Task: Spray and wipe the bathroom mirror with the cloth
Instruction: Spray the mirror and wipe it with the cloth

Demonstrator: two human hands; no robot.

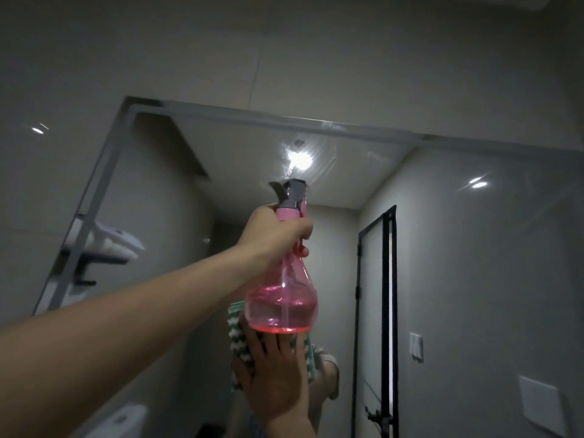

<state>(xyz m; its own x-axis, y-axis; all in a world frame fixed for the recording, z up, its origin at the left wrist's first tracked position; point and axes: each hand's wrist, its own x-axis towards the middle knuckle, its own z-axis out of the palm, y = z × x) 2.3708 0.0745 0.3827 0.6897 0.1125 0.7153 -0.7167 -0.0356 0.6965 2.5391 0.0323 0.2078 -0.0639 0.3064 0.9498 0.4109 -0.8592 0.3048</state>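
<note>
Left hand (278, 230) closed round neck of pink bottle (281, 298), nozzle at 12 toward mirror (316, 159). Right hand (275, 374) at 6, fingers spread flat, pressing cloth (238, 343) to glass.

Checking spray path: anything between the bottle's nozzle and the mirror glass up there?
Nothing visible. The left hand holds the pink spray bottle by its neck, grey nozzle aimed at the upper mirror, open air between. The right hand presses the green-and-white cloth on the glass lower down, under the bottle, out of the spray line.
</note>
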